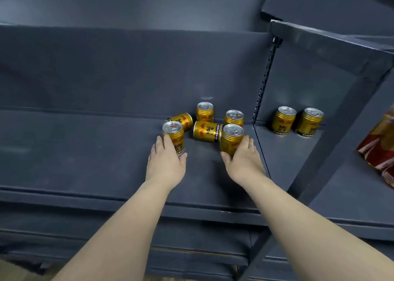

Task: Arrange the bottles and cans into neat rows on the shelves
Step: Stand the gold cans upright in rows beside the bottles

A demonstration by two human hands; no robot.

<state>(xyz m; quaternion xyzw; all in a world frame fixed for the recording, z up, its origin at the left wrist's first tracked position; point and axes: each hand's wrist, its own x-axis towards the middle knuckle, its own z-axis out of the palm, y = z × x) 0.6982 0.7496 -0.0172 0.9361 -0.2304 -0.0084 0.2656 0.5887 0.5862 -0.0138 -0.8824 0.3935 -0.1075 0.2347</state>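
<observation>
Two upright gold Red Bull cans stand on the dark grey shelf [85, 152], each one grasped. The left hand [166, 163] curls fingers [159, 144] and thumb round the left can [173, 134]; the right hand [244, 160] does the same round the right can [231, 139]. Between the two sets of fingers lies a toppled can [206, 131]. A second toppled can [183, 119] lies just beyond the left fingers. Farther beyond, by the back panel, stand one rear can [205, 111] and another rear can [234, 117]. Right of the right fingers, past the slotted upright [264, 78], a third standing can [283, 121] and a fourth standing can [309, 122] are side by side. A red-and-gold package [379, 144] is at the far right.
</observation>
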